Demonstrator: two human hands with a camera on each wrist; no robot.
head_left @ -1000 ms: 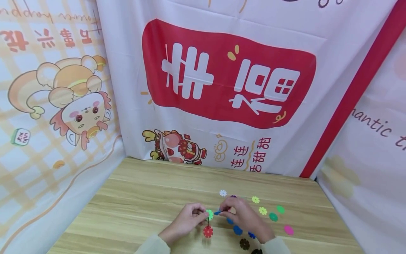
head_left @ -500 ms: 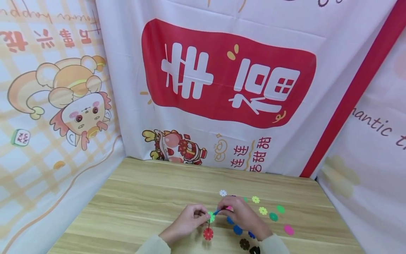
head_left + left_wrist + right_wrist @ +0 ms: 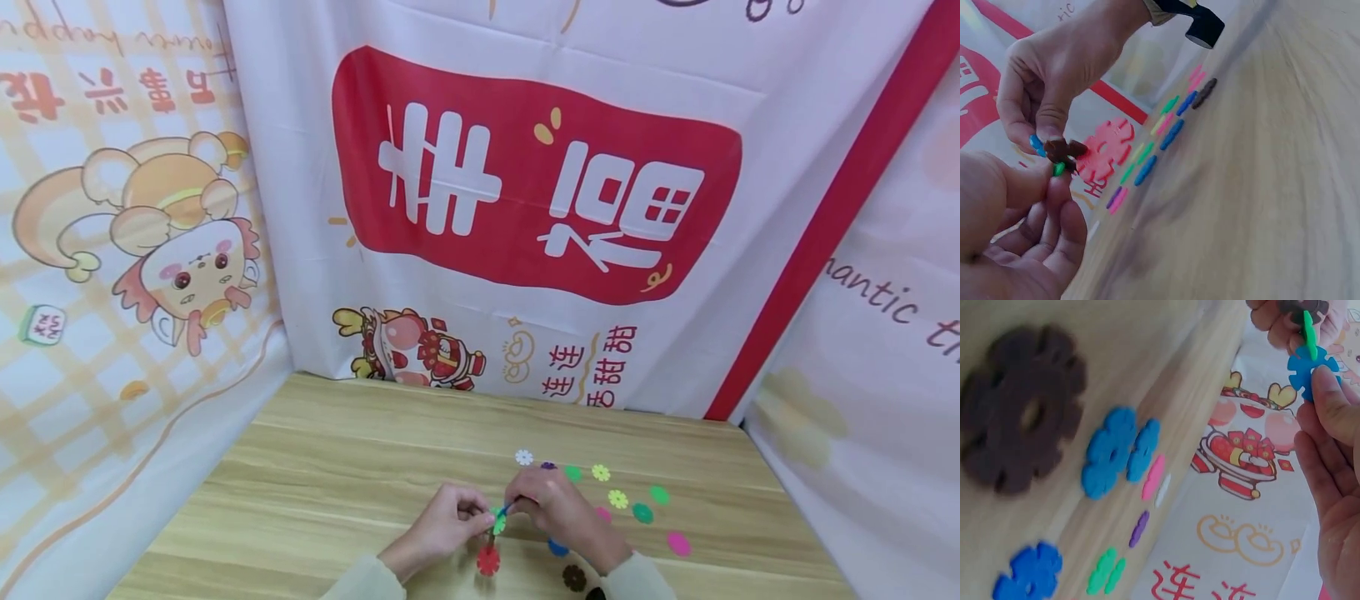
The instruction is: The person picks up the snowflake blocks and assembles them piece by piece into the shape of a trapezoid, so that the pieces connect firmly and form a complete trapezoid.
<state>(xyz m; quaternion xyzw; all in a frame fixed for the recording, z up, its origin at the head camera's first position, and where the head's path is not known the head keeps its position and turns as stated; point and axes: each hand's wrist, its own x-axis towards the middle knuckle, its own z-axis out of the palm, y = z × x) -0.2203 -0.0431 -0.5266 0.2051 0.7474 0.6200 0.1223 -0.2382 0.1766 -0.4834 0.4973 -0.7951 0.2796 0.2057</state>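
My left hand [image 3: 447,523] pinches a green notched plastic disc [image 3: 500,524] between thumb and fingers, a little above the table. Slotted edge to edge with it is a brown notched disc [image 3: 1063,152], and from that a red notched disc [image 3: 488,562] hangs lowest. My right hand [image 3: 553,506] grips a blue notched disc [image 3: 1302,370] by its rim with thumb and fingers. In the right wrist view the blue disc's edge meets the green disc's [image 3: 1310,335] lower end. The fingertips of both hands are close together at this joint.
Several loose notched discs lie to the right: a white disc [image 3: 524,457], a yellow disc [image 3: 617,499], a pink disc [image 3: 678,544], a brown disc [image 3: 574,577] and others. Printed cloth [image 3: 540,333] hangs along the back and sides of the wooden table [image 3: 337,450].
My right hand has moved slightly left and down, bringing the blue disc against the green one. The green disc has turned more edge-on, and the red disc hangs a little lower.
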